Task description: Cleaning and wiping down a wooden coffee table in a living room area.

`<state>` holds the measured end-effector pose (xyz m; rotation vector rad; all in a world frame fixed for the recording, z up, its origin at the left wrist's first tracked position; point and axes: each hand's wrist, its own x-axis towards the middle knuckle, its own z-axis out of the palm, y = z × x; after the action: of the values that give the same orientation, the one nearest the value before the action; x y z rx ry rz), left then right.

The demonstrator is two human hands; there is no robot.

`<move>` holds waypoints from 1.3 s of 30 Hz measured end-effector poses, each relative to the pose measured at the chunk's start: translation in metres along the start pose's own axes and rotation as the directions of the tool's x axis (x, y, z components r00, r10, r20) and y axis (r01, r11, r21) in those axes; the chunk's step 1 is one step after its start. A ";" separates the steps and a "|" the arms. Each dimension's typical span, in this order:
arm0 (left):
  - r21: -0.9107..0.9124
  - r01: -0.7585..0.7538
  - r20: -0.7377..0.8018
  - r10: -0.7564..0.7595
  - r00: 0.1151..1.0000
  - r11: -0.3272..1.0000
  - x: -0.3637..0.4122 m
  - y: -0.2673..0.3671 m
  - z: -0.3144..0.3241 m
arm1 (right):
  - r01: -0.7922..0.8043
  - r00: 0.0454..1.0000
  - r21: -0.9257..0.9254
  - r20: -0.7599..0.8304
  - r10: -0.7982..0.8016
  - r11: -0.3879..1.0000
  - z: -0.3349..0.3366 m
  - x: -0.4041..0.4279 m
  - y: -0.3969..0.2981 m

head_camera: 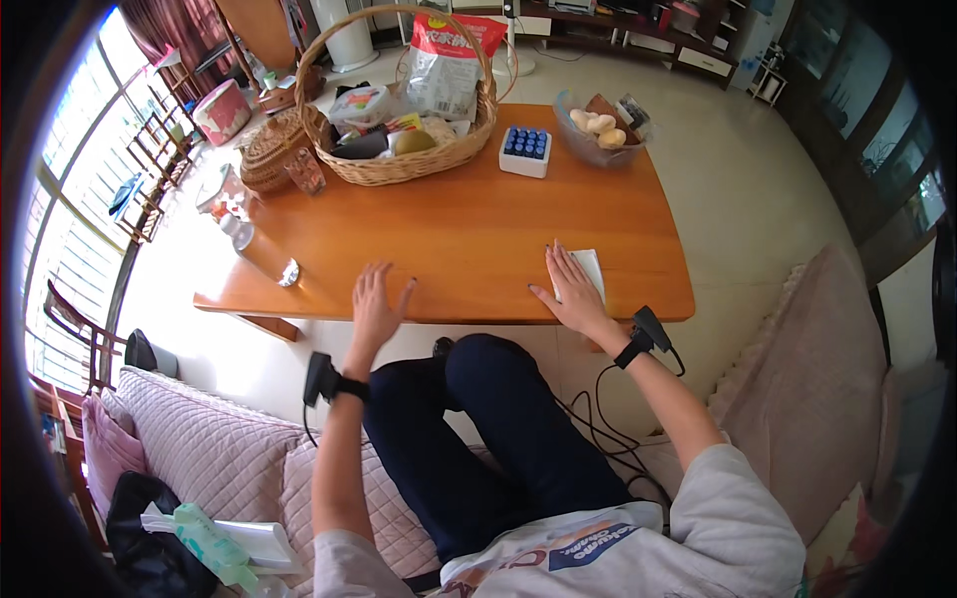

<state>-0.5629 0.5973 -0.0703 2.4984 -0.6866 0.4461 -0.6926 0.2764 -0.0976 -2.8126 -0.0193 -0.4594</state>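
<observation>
My left hand (378,305) is over the front edge of the wooden coffee table (419,224), fingers spread, holding nothing. Whether its fingertips touch the wood is hard to tell. Farther right, my right hand (576,294) lies flat, palm down, on a folded white cloth or tissue (591,270). The thumb points away from the other fingers, and the hand covers the left part of the white piece. To the left of my left hand a clear plastic bottle (260,250) with a white cap appears on the table.
A wicker basket (407,170) of groceries stands at the back. Right of it are a white box of blue-capped vials (525,153) and a clear bowl (602,149) with pale rounded items. A drinking glass (306,172) and a lidded woven basket (273,149) are at left. Cables (617,448) trail beside my leg.
</observation>
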 end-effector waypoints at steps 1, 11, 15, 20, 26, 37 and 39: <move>0.043 -0.046 0.016 0.045 0.999 0.998 0.005 -0.008 0.004 | -0.001 1.000 -0.005 0.008 0.001 1.000 -0.001 -0.001 0.004; 0.196 0.414 -0.138 -0.393 0.909 0.889 0.027 -0.002 0.051 | -0.179 0.977 -0.218 -0.154 0.147 0.959 0.015 0.054 0.095; 0.192 0.430 -0.183 -0.398 0.899 0.882 0.021 -0.010 0.038 | -0.091 0.993 -0.005 -0.078 0.091 0.996 0.033 0.106 0.033; 0.179 0.409 -0.211 -0.372 0.904 0.895 0.024 -0.014 0.042 | 0.263 0.962 0.149 -0.121 -0.246 0.953 0.080 0.110 -0.080; 0.194 0.401 -0.204 -0.363 0.909 0.895 0.019 -0.022 0.043 | 0.368 0.930 0.321 -0.104 -0.353 0.873 0.052 0.113 -0.009; 0.195 0.404 -0.226 -0.359 0.905 0.894 0.020 -0.020 0.044 | -0.120 0.992 -0.186 -0.051 0.113 0.975 -0.007 0.041 0.131; 0.207 0.400 -0.227 -0.354 0.907 0.893 0.020 -0.020 0.045 | 0.111 0.994 -0.025 0.016 -0.111 0.994 -0.001 0.020 0.074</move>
<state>-0.5273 0.5799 -0.1060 2.6933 -0.0620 0.6368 -0.6696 0.2050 -0.1116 -2.8503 -0.1747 -0.4671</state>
